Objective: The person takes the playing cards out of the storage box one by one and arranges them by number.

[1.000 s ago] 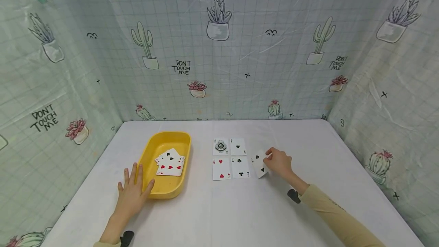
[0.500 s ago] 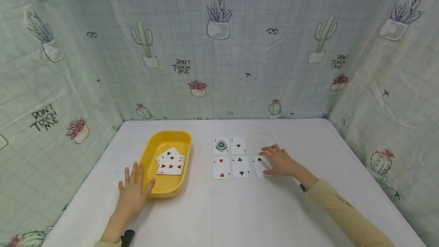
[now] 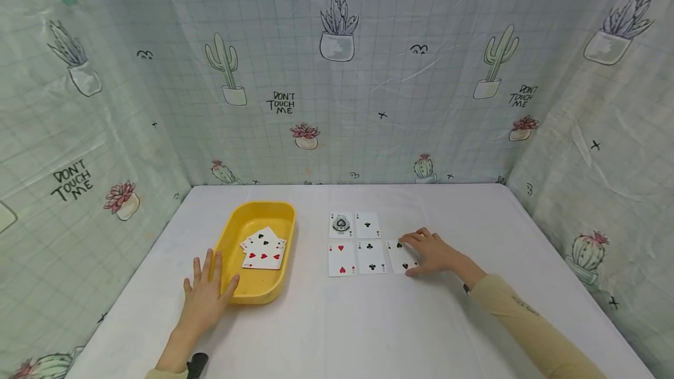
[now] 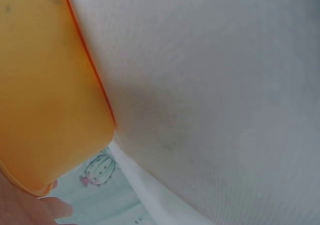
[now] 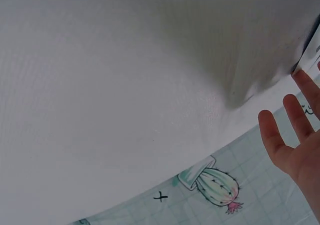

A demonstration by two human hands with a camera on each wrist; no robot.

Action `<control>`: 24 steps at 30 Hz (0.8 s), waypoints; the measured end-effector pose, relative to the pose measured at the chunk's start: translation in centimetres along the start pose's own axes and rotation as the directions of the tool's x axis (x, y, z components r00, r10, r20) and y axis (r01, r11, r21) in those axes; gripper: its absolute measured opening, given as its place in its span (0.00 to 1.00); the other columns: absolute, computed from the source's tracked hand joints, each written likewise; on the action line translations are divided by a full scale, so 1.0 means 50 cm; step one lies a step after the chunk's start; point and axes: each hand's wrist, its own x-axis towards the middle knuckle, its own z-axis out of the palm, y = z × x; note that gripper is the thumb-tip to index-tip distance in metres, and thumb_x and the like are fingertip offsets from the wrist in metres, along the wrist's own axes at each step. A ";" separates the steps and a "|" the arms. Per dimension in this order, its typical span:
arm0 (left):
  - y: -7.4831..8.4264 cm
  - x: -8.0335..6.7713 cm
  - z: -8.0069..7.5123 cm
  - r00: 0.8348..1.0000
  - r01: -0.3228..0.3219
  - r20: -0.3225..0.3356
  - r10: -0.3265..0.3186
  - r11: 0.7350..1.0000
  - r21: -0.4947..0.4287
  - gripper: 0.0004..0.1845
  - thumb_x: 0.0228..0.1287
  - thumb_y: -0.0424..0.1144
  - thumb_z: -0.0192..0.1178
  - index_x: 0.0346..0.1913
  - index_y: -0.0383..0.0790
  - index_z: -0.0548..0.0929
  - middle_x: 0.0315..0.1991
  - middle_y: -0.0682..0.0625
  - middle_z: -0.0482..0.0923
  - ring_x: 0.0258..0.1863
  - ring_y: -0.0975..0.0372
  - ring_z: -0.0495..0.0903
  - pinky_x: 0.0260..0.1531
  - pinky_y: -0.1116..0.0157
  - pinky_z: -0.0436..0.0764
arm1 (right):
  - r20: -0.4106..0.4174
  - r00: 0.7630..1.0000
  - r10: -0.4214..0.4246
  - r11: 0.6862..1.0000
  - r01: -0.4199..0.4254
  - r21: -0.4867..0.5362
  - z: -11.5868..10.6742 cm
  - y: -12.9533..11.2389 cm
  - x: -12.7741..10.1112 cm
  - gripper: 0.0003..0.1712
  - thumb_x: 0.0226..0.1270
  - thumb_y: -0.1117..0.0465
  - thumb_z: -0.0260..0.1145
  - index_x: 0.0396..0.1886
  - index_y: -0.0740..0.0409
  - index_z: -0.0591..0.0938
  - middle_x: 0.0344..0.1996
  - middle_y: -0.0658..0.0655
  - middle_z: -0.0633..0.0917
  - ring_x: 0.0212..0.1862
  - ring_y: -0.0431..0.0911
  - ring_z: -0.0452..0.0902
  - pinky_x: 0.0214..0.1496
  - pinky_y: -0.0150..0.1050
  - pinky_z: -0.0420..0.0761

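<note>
A: Is the right hand (image 3: 434,253) gripping anything?
B: No, it grasps nothing; the fingers are spread, and finger and thumb touch the right side of the two of spades (image 3: 398,259), which lies just left of the palm.
A: Which way does the card point?
B: Its long axis runs away from the person, the far end tipping slightly left. One short end faces the person, near the thumb; the other is by the fingertips.
A: And how does it look?
B: White, face up and flat on the white table (image 3: 337,332), with two black spades, one towards each end. The fingers cover part of its right side.
A: What is beyond it, going left from that hand?
B: Just beside it, the two of clubs (image 3: 371,257), then the two of hearts (image 3: 342,259).
A: The left hand (image 3: 204,300)?
B: Splayed and clasping nothing, against the near left side of a yellow tray (image 3: 258,285). The tray has rounded corners, its length running away from the person. Right of those fingertips, inside, lies a loose pile of cards (image 3: 265,250), three red hearts showing on one.
</note>
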 end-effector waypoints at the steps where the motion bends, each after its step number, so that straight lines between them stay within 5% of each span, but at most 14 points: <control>1: 0.000 0.000 0.000 1.000 0.000 -0.001 0.000 1.000 0.000 0.41 0.65 0.57 0.40 0.68 0.31 0.40 0.69 0.32 0.37 0.66 0.35 0.34 0.53 0.30 0.42 | -0.005 1.000 -0.001 1.000 0.001 -0.007 0.002 -0.001 0.001 0.46 0.43 0.36 0.67 0.61 0.51 0.67 0.58 0.54 0.71 0.58 0.51 0.61 0.51 0.56 0.66; 24: 0.005 -0.002 -0.004 1.000 0.010 0.007 -0.010 1.000 -0.001 0.41 0.65 0.57 0.40 0.68 0.30 0.42 0.69 0.32 0.37 0.66 0.35 0.32 0.53 0.30 0.42 | -0.043 0.999 -0.017 0.997 0.014 -0.080 -0.010 -0.029 0.003 0.47 0.45 0.35 0.64 0.64 0.49 0.64 0.56 0.54 0.73 0.55 0.50 0.63 0.49 0.54 0.67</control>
